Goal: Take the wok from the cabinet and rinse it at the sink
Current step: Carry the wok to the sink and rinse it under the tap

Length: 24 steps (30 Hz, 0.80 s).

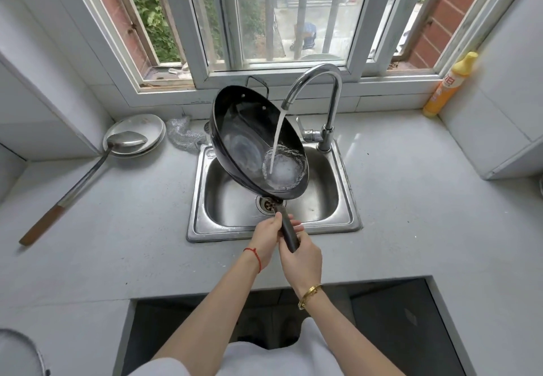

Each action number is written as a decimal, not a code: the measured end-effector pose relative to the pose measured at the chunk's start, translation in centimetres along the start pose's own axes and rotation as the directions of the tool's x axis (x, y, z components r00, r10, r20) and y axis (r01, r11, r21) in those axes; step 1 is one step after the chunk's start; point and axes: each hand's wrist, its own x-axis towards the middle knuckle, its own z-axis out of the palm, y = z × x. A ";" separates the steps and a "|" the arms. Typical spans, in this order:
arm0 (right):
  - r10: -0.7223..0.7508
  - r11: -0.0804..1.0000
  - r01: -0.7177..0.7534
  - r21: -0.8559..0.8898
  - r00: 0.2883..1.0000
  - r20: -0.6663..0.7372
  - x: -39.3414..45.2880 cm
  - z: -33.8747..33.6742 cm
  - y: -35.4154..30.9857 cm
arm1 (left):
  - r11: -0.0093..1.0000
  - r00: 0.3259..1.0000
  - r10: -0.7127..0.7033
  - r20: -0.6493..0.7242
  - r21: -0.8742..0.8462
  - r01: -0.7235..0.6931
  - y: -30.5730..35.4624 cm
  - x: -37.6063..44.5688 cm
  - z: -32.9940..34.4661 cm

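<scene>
Both your hands, left hand (269,236) and right hand (299,253), grip the wok (249,137) handle; wok tilted beyond them over the sink (349,199), under the running faucet (329,96). Swirl slowly; avoid splashing.

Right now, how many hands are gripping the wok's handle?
2. The left hand grips the wok handle higher up, nearer the pan; the right hand grips its lower end, above the sink's front rim.

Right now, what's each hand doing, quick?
Left hand: closed around the wok handle.
Right hand: closed around the same handle, nearer its end.
</scene>
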 end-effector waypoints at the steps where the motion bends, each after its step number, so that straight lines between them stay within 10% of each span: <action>1: 0.017 1.000 -0.017 -0.003 1.000 -0.008 0.0 0.1 0.2 | 1.000 1.000 -0.012 0.000 -0.005 0.012 -0.1 0.1 0.1; 24: 0.185 0.981 -0.190 0.040 0.977 0.105 -2.5 2.3 1.3 | 0.985 0.986 -0.165 -0.003 0.053 0.165 -2.1 0.8 -3.3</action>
